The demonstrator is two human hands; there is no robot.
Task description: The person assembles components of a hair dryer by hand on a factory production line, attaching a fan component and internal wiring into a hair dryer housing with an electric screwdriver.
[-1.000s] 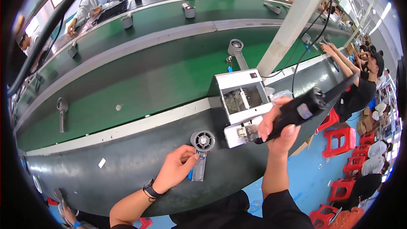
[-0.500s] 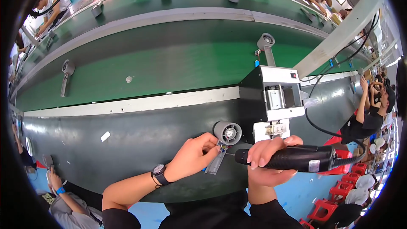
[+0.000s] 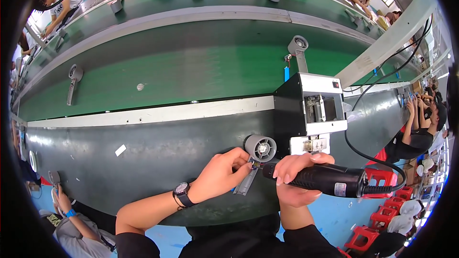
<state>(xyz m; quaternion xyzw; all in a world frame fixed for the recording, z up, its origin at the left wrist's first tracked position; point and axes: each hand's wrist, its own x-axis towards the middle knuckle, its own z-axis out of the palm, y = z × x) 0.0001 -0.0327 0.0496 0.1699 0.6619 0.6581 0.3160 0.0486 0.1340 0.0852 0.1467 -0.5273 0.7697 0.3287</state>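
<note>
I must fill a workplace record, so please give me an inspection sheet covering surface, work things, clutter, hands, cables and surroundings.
Surface: dark bench beside a green conveyor belt.
Work things: grey handheld fan, its handle opened; black electric screwdriver.
Clutter: white slip on the bench.
Hands: left hand holds the fan near its handle top; right hand grips the screwdriver, tip contact unclear.
Cables: black cord from the screwdriver's rear.
Surroundings: black-and-white screw feeder, red stools, co-workers.
</note>
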